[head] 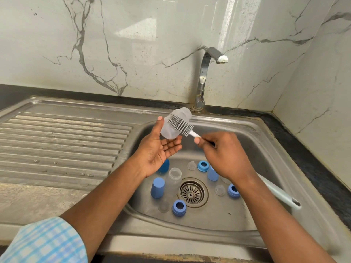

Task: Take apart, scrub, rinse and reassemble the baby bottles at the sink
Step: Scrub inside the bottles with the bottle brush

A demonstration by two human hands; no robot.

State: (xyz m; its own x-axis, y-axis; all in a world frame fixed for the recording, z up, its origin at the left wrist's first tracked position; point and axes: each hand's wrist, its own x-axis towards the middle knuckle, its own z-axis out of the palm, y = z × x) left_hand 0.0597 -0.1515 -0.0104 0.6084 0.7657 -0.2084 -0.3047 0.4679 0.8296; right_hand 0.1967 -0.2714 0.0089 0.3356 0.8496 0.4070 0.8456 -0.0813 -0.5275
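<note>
- Two hands work above the sink (266, 149): the left hand (161, 149), flat-fingered and palm up, cradles the clear bottle (169, 132); the right hand (224, 154) pinches the brush (180, 125) at its neck.
- Risk: the bottle is smooth, rounded plastic. Uncurled fingers give little hold, so a brush stroke may knock it into the basin.
- Risk: soft translucent teats (220, 189) lie just beside the slotted drain (190, 192); running water may shift them.
- Bristles: grey, stubby, rubbery-looking. Rings (179, 207): matte blue.

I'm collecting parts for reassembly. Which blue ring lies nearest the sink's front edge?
The blue ring front-left of the drain; the rear ring and the right ring lie farther back.
</note>
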